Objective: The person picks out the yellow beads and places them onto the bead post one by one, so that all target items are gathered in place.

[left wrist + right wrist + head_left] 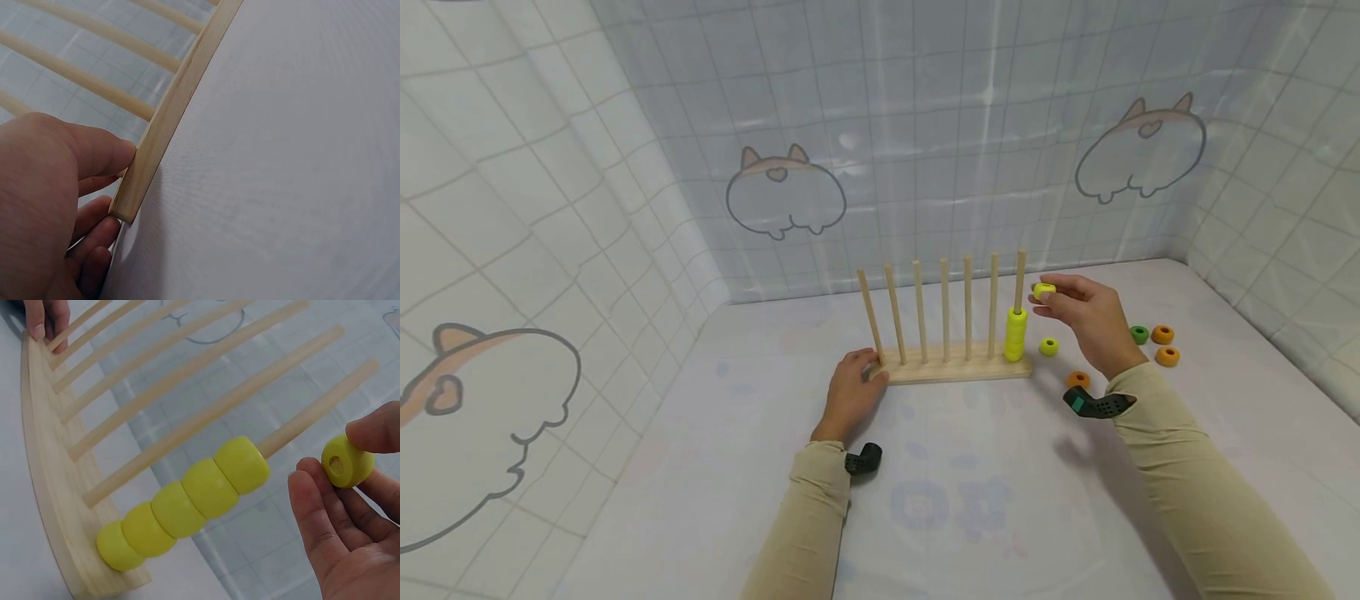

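A wooden rack with a flat base (958, 372) and a row of upright pegs stands on the table. My left hand (852, 393) grips the base's left end, thumb on the front edge and fingers behind. Several yellow beads (181, 509) are stacked on the rightmost peg (1020, 279), its upper part bare. Beside that peg, my right hand (1088, 321) pinches another yellow bead (347, 464) between thumb and fingers, apart from the peg. The bead's hole faces the camera in the right wrist view. The other pegs carry no beads.
One loose yellow bead (1048, 347) lies just right of the base. An orange bead (1078, 380) is near my right wrist. Beyond that wrist lie a green bead (1138, 334) and two more orange beads (1167, 357). A tile-patterned sheet (917, 150) hangs behind the table.
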The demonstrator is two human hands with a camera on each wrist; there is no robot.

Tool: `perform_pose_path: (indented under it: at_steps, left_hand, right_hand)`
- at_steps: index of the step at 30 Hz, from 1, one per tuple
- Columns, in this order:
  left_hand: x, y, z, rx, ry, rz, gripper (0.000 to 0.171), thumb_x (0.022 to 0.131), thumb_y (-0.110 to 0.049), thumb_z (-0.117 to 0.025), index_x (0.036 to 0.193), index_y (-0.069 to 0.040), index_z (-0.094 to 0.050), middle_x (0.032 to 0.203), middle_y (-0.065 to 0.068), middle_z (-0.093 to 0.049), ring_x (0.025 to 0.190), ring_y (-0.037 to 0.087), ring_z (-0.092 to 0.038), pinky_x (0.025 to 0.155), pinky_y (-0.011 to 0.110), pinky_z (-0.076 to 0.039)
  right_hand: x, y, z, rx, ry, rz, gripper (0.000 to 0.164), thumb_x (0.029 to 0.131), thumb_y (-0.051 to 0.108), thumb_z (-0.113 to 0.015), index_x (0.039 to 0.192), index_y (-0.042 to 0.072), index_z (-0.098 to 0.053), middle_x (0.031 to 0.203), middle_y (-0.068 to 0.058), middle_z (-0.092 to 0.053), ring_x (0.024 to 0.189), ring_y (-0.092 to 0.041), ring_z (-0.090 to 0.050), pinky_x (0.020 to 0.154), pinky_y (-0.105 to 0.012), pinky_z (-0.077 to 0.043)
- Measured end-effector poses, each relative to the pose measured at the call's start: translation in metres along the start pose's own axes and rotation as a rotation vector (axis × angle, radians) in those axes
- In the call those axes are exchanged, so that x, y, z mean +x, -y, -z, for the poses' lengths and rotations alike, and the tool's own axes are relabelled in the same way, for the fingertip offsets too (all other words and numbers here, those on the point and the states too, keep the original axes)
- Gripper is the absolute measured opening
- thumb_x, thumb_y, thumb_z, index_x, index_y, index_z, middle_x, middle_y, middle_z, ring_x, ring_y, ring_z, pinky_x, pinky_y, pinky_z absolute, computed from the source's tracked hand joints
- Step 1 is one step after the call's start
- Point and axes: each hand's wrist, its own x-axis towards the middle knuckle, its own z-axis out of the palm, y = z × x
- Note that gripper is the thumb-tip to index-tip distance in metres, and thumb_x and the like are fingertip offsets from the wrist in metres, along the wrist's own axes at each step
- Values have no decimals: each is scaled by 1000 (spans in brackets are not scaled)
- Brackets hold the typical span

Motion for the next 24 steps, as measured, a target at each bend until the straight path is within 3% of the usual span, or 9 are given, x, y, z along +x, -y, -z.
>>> perform_pose_path:
  at_steps: [8,15,24]
  left_hand:
    - [1,1,0,6,-1,-2,42,95,-20,-65,133,-2,-63,144,13,-52,136,35,-43,112,51,-34]
    - [1,0,-1,19,-1,-14,41,95,-21,-65,131,-2,-64,143,14,-52,134,35,-45,111,52,-34]
    - [2,3,-2,26,-6,-12,43,94,-21,-65,133,-2,-63,143,13,-52,135,35,-45,111,51,-34]
  right_hand:
    - [2,0,-2,4,0,14,42,97,17,-68,132,-4,-58,131,-29,-54,109,-24,-66,89,-26,-54]
    - [2,5,-1,9,6,15,43,97,16,-68,132,-5,-56,130,-23,-55,106,-18,-67,90,-27,-54]
    - [8,12,-6,10,-12,1,43,97,15,-68,132,-6,-56,127,-21,-57,110,-25,-66,90,-26,-54]
